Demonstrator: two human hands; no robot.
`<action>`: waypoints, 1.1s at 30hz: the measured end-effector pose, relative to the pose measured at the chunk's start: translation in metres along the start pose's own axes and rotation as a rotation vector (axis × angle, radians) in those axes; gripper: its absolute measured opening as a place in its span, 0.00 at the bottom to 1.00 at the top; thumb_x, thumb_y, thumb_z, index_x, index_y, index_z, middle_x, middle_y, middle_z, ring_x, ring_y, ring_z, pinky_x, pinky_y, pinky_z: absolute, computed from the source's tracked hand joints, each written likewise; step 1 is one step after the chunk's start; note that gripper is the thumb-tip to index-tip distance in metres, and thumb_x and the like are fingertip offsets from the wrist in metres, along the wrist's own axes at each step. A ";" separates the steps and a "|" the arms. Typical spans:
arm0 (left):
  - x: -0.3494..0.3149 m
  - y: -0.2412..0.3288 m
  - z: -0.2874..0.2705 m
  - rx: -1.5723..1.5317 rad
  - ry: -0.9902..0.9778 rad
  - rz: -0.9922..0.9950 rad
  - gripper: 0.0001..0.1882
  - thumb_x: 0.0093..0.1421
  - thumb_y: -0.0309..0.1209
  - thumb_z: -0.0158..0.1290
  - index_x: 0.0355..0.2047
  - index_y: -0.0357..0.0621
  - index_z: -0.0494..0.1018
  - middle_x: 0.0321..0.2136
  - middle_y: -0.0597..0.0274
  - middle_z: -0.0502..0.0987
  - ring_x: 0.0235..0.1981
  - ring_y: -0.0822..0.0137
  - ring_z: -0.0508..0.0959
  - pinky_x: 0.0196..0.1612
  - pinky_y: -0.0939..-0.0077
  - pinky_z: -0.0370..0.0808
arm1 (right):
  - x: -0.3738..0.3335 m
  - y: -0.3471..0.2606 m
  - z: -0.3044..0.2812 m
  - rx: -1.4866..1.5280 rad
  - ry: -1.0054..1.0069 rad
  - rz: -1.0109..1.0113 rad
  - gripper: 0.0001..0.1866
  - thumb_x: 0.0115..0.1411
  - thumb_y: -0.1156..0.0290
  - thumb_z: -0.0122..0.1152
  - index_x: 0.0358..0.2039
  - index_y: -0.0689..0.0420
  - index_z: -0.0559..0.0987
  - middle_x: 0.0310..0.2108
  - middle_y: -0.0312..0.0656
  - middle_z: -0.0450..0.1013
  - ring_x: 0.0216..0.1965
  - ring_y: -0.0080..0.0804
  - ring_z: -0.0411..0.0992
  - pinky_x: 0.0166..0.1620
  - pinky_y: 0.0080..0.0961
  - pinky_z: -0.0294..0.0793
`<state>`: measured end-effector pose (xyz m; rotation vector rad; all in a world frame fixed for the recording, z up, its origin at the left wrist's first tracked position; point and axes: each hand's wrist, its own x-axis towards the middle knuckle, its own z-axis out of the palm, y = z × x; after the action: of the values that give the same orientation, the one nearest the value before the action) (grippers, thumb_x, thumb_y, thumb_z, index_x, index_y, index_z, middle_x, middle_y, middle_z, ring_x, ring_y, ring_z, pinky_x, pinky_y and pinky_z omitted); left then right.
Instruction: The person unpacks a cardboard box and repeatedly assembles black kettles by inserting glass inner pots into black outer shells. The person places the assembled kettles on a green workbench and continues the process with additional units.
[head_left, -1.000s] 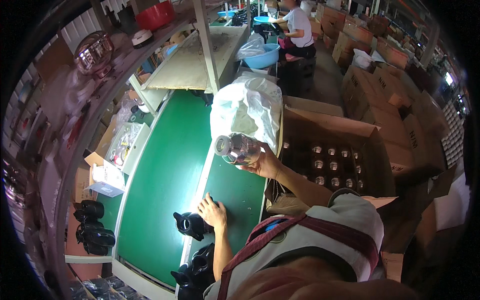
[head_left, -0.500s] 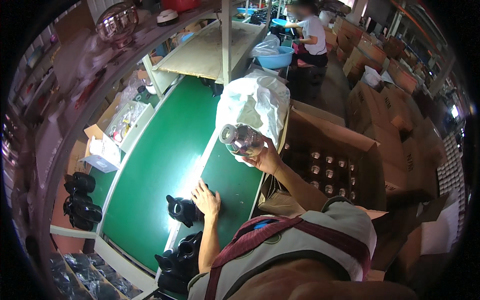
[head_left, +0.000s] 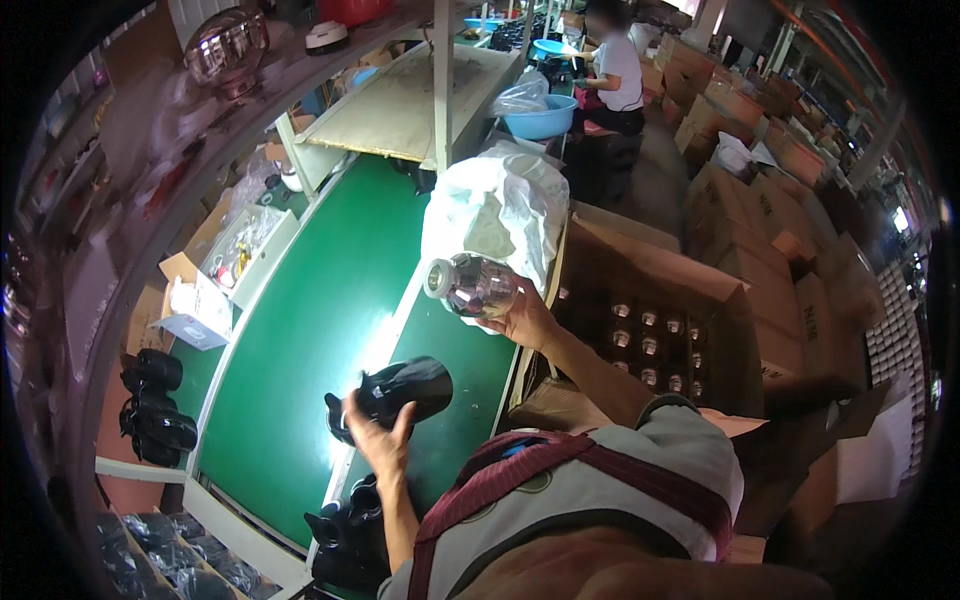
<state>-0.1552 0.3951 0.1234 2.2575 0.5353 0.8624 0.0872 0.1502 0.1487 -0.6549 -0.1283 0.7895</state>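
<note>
Black housing [head_left: 405, 390] in left hand [head_left: 378, 440] — right hand [head_left: 525, 320] grips glass globe [head_left: 475, 287].

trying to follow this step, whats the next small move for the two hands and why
Probably bring the two parts together: the left hand has a black holder raised off the green belt, while the right hand holds a clear glass jar just above it.

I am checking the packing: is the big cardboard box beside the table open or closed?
Open. The cardboard box has its flaps spread, and rows of bottle tops show inside.
</note>
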 end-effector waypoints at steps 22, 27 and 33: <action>0.088 0.120 -0.092 -0.359 -0.255 0.419 0.36 0.28 0.54 0.74 0.30 0.36 0.82 0.61 0.34 0.66 0.51 0.46 0.78 0.55 0.58 0.74 | -0.055 0.030 0.073 -0.151 -0.024 0.400 0.25 0.67 0.49 0.50 0.59 0.47 0.70 0.54 0.38 0.74 0.54 0.31 0.73 0.58 0.43 0.72; 0.076 0.106 -0.084 -0.437 -0.261 0.484 0.35 0.25 0.55 0.74 0.27 0.38 0.83 0.62 0.34 0.65 0.52 0.44 0.77 0.56 0.57 0.72 | -0.068 0.030 0.063 -0.184 -0.038 0.367 0.24 0.67 0.51 0.50 0.59 0.47 0.70 0.54 0.38 0.74 0.54 0.31 0.73 0.58 0.43 0.72; 0.081 0.114 -0.077 -0.508 -0.220 0.333 0.35 0.32 0.55 0.74 0.27 0.37 0.75 0.63 0.34 0.63 0.59 0.42 0.71 0.59 0.52 0.68 | -0.058 0.013 0.061 -0.244 -0.054 0.311 0.24 0.67 0.52 0.51 0.59 0.48 0.71 0.54 0.38 0.74 0.54 0.31 0.73 0.57 0.42 0.72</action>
<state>-0.1369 0.3946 0.2820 1.9517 -0.1567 0.7853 0.0175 0.1467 0.1974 -0.8976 -0.1763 1.1028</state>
